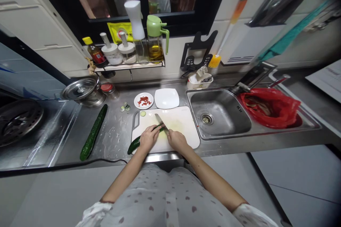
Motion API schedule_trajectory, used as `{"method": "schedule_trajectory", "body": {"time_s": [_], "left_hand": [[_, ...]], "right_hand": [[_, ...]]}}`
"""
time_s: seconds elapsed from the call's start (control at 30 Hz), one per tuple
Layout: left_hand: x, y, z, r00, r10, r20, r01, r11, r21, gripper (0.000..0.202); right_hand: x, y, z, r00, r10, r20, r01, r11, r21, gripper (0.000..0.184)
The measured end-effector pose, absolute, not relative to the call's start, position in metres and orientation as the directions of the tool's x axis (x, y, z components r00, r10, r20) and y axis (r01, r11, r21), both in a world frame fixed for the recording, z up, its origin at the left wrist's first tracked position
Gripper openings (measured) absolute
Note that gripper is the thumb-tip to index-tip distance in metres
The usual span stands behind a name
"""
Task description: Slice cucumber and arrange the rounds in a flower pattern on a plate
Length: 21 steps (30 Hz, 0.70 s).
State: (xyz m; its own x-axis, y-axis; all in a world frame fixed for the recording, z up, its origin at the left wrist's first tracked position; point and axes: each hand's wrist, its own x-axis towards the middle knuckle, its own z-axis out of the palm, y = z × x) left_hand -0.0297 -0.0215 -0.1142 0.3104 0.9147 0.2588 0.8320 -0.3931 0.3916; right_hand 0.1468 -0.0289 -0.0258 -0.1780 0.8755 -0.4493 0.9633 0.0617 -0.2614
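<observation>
On the white cutting board [183, 124] lies a dark green cucumber [134, 145], partly covered by my left hand [149, 137], whose fingers press it down. My right hand [178, 141] is wrapped round the handle of a knife [160, 120]. The blade points away from me and to the left, across the cucumber's right end close to my left fingertips. A round pale cucumber slice [143, 113] rests at the board's upper left. Behind the board stand a small white plate [136, 105] with chopped red pieces [144, 101] and a bare white square plate [167, 98].
A second cucumber [93, 133] lies on the counter at left, near a lidded steel pot [82, 90] and a red-capped jar [109, 90]. Cucumber scraps [125, 107] lie behind. To the right are a sink [221, 113] and a red plastic bag [271, 108]. A condiment shelf [130, 66] hangs above.
</observation>
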Motion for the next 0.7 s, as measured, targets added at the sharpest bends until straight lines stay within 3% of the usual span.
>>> {"method": "schedule_trajectory", "body": {"time_s": [0.7], "left_hand": [[-0.029,-0.022,-0.118,0.296,0.907,0.301,0.813,-0.404,0.418,0.032]], "right_hand": [[0.165,-0.048,-0.02,-0.2,0.829,-0.522,0.962,0.066,-0.264,0.031]]}}
